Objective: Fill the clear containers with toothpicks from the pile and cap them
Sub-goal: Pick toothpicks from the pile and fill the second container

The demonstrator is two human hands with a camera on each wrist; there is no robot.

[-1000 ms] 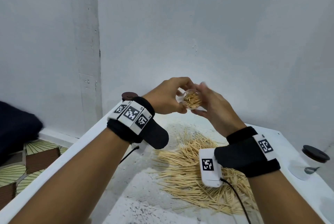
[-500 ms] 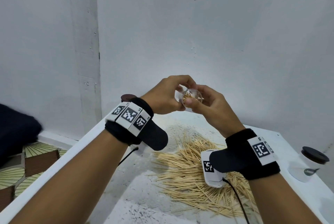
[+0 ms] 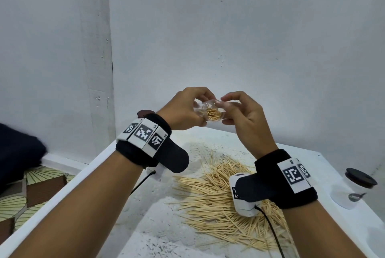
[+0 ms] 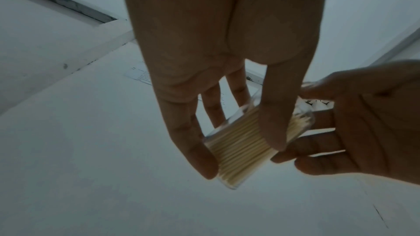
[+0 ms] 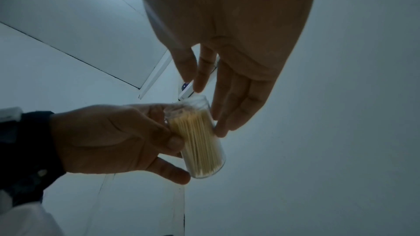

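My left hand (image 3: 185, 109) grips a clear round container (image 3: 210, 112) in the air above the table, tilted with its mouth toward me. The container (image 5: 200, 141) is packed with toothpicks and has no cap on. My right hand (image 3: 239, 116) is at its mouth end, with fairly straight fingers (image 5: 219, 119) lying against the container's side. Its index tip and thumb sit close together at the rim. I cannot see anything between them. The loose toothpick pile (image 3: 218, 195) is spread on the white table (image 3: 333, 166) below both wrists.
A capped clear container (image 3: 354, 191) with a dark lid stands at the table's right edge. Another dark lid (image 3: 143, 113) shows just behind my left wrist. A white wall rises close behind the table. A dark object (image 3: 18, 153) and patterned floor lie to the left.
The right thumb has come off the container's mouth and now sits with the index tip at the rim, so the toothpick ends show. The left hand's grip is unchanged.
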